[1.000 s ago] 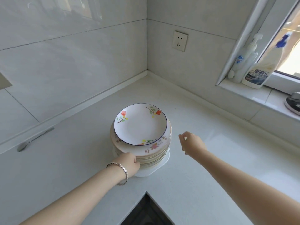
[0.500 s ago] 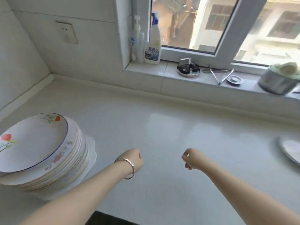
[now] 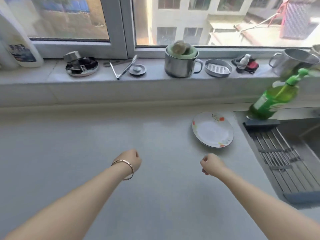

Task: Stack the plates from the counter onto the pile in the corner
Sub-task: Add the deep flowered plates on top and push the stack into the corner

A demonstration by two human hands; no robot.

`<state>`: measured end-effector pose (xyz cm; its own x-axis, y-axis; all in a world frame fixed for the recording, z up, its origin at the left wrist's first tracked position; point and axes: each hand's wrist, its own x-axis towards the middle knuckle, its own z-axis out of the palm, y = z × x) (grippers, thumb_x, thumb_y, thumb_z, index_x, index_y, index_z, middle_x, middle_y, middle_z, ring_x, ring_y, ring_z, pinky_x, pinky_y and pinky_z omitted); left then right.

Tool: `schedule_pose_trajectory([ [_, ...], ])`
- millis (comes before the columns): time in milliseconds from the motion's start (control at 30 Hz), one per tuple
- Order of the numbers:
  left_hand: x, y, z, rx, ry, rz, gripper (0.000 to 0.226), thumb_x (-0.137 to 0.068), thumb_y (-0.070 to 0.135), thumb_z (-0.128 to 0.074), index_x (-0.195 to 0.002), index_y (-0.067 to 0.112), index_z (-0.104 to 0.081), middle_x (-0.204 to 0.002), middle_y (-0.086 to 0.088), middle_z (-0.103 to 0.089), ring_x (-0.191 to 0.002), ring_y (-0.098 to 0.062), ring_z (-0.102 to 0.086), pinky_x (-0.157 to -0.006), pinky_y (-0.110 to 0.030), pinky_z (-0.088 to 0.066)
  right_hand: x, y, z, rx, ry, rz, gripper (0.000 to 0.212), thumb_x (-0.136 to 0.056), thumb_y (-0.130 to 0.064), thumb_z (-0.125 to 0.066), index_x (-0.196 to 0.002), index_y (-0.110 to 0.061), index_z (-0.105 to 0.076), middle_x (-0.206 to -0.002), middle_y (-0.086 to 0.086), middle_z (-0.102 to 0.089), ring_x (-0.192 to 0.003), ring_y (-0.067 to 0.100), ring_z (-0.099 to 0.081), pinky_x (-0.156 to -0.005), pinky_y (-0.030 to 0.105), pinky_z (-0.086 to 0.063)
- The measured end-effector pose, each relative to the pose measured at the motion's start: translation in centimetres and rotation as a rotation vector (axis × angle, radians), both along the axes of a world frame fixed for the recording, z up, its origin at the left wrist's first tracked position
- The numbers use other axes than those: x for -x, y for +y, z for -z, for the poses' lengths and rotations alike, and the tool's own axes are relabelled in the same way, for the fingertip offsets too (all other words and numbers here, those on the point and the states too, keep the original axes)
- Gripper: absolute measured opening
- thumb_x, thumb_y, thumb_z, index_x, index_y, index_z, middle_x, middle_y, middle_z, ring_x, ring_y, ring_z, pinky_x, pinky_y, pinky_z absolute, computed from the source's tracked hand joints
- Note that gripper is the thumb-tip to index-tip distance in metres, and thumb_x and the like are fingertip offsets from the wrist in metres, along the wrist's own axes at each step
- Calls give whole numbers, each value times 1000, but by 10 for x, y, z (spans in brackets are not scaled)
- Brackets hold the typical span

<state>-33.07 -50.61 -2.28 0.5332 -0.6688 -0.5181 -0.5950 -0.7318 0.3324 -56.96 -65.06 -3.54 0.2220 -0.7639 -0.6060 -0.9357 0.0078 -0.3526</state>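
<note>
Both our left hand [image 3: 130, 161] and right hand [image 3: 210, 165] are loosely clenched and empty, and the floral plate [image 3: 212, 129] at 1 o'clock sits near the sink [image 3: 284, 158], so we reckon a sloppy grab could slide it in.

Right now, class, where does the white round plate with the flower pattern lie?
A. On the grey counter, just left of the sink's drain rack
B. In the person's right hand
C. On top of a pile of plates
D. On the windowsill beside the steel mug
A: the white round plate with the flower pattern lies alone and flat on the grey counter, next to the sink's drain rack; both hands are empty.
</note>
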Motion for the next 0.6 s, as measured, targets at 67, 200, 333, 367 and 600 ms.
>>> schedule_pose_trajectory([
  [67, 20, -29, 4, -14, 34, 20, 12, -86, 14, -38, -84, 18, -50, -88, -5, -60, -81, -25, -55, -73, -26, -42, 27, -26, 4, -24, -22, 115, 18, -87, -15, -39, -74, -9, -49, -60, 3, -60, -59, 23, -57, -58, 25, -43],
  [200, 46, -71, 11, -27, 60, 67, 14, -85, 13, -38, -81, 18, -49, -89, -4, -63, -79, -25, -57, -71, -28, -44, 57, -68, 17, -117, -192, 506, 38, -93, -31, -38, -96, 3, -55, -74, 16, -64, -58, 25, -55, -56, 27, -43],
  [333, 52, -98, 20, -43, 47, 79, 15, -86, 13, -37, -83, 16, -51, -98, -9, -70, -77, -25, -59, -70, -28, -46, 58, -100, 32, -190, -392, 887, 53, -94, -38, -41, -129, 2, -36, -109, 27, -64, -64, 26, -59, -46, 26, -46],
  [367, 51, -103, 23, -49, 46, 75, 16, -86, 12, -37, -84, 16, -52, -99, -10, -70, -78, -26, -60, -71, -28, -47, 56, -107, 36, -185, -415, 912, 53, -95, -36, -40, -131, 1, -33, -110, 27, -62, -61, 27, -59, -41, 25, -47],
  [600, 42, -115, 38, -73, 71, 34, 17, -87, 12, -37, -80, 16, -52, -96, -10, -71, -93, -29, -68, -77, -34, -54, 39, -124, 68, -154, -564, 981, 31, -96, -16, -39, -124, -4, -40, -129, 16, -52, -105, 37, -59, -30, 23, -49],
])
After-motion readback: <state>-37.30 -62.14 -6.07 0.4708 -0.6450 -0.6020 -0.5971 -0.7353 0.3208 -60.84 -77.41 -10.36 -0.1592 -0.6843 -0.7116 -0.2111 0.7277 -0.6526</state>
